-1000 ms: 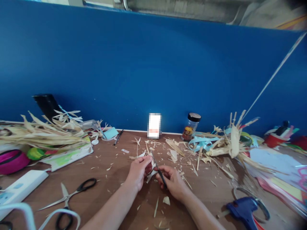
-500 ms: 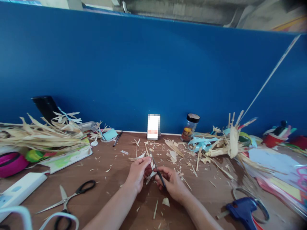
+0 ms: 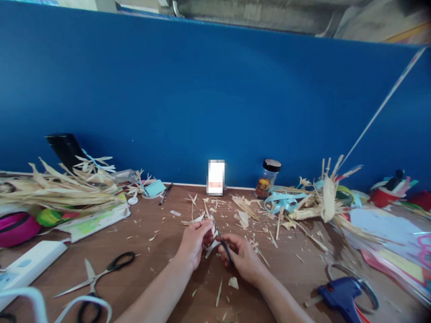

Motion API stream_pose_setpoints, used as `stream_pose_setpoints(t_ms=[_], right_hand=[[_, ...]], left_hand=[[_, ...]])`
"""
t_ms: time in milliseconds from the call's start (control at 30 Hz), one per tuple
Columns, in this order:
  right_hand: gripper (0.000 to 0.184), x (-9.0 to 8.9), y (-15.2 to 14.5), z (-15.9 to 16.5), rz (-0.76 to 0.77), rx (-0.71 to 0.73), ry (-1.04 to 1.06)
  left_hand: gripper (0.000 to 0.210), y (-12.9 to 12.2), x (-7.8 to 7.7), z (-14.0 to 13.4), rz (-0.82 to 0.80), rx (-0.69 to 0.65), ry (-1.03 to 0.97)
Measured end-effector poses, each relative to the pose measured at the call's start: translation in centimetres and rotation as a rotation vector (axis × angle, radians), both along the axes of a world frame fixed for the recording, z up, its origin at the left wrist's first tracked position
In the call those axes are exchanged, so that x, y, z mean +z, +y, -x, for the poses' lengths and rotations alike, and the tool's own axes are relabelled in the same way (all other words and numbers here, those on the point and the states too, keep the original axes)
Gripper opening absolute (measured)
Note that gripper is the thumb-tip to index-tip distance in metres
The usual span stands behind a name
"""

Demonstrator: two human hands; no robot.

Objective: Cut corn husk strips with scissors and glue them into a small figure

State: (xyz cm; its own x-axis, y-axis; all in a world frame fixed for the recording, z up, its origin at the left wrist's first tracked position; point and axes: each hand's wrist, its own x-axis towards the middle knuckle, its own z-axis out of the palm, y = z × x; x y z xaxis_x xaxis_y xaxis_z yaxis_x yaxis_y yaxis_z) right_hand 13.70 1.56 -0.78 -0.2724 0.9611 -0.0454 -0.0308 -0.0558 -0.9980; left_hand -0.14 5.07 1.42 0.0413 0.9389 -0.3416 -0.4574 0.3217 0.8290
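At the lower centre of the frame, a pale husk piece (image 3: 213, 227) is pinched by the left hand (image 3: 194, 240); black-handled scissors (image 3: 226, 251) are gripped by the right hand (image 3: 239, 255). For neat cutting, the piece should be held taut, with fingertips placed clear of the blades.

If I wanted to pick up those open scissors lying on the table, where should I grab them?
Probably by the upper black loop, coming from the side nearer the left hand. The scissors lie spread open, and that loop points toward the hand while the blades point left and forward. The lower loop looks less handy: a white cord crosses it in view.
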Motion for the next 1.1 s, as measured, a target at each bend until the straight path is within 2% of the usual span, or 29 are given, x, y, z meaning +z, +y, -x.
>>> stream_pose_setpoints(t_ms=[467,700,1100], right_hand=[[0.024,0.04,0.04,0.0,0.014,-0.001,0.008],[0.035,0.17,0.11,-0.03,0.054,-0.059,0.012],[0.041,0.93,0.0,0.05,0.054,-0.097,0.024]], left_hand=[[0.022,0.04,0.13,0.13,-0.012,-0.004,0.013],[0.022,-0.22,0.64,0.12,-0.037,-0.055,0.013],[0.01,0.05,0.36,0.17,-0.025,-0.029,-0.095]])
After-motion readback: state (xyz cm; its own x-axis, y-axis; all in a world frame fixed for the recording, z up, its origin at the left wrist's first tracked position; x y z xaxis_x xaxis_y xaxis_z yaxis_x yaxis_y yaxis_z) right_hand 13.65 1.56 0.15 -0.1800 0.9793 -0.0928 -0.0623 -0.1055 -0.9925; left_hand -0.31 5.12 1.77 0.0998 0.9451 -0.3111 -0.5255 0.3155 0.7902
